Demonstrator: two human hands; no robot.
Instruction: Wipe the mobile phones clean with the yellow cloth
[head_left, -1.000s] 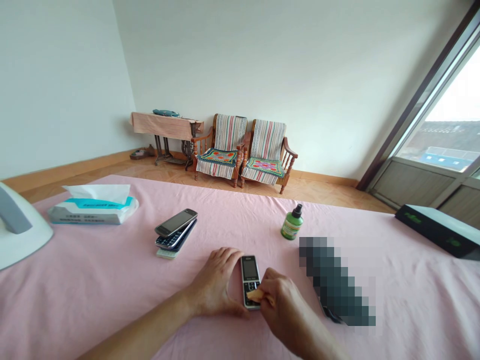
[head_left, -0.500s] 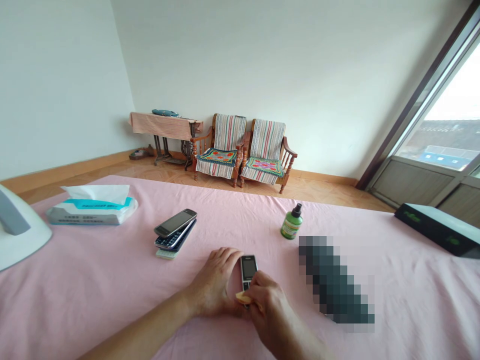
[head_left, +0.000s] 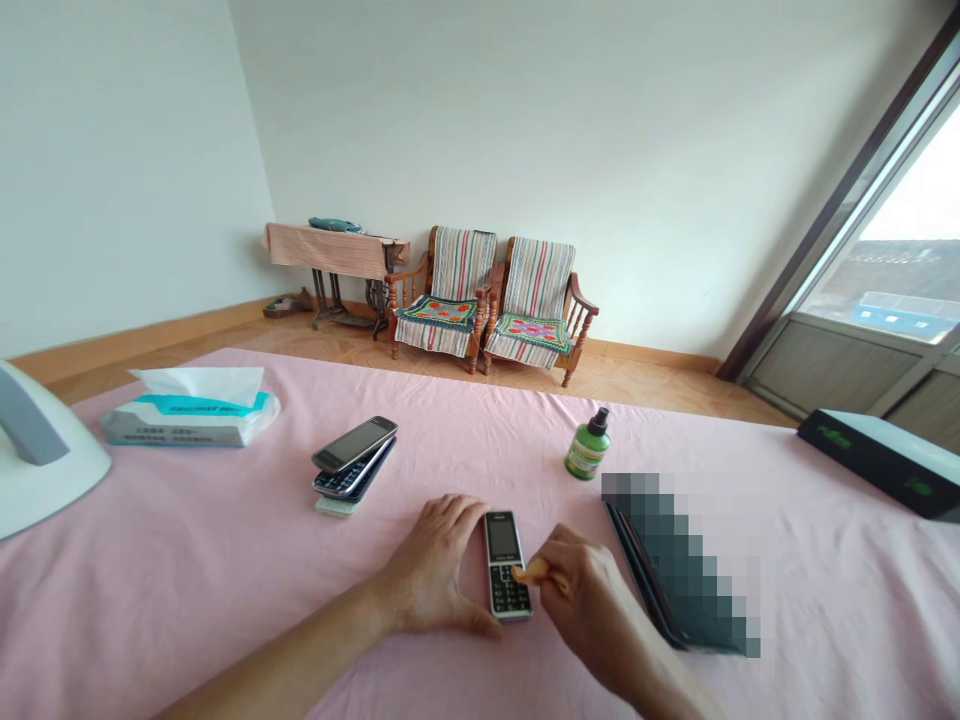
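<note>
A black keypad mobile phone point(head_left: 504, 545) with a silver edge lies face up on the pink cloth, its screen and keys showing. My left hand point(head_left: 429, 560) curves round its left side, fingertips at the top corner and thumb by the bottom corner, keeping it in place. In my right hand point(head_left: 581, 585) a small yellowish cloth point(head_left: 538, 572) is pinched, one end touching the keypad's right side. To the left, several phones point(head_left: 354, 465) lie stacked askew. Beyond my right hand stands a green spray bottle point(head_left: 588, 450) with a black top.
A dark, partly blurred case point(head_left: 675, 570) lies right of my right hand. At the left are a tissue pack point(head_left: 191, 415) and a white, rounded object point(head_left: 52, 460). A black-and-white box point(head_left: 885, 465) sits at the right edge. Two wooden chairs point(head_left: 491, 300) stand beyond the table.
My right hand has moved right and slightly up with the yellowish cloth, uncovering the phone's keypad. My left hand stays beside the phone. The whole view has shifted slightly.
</note>
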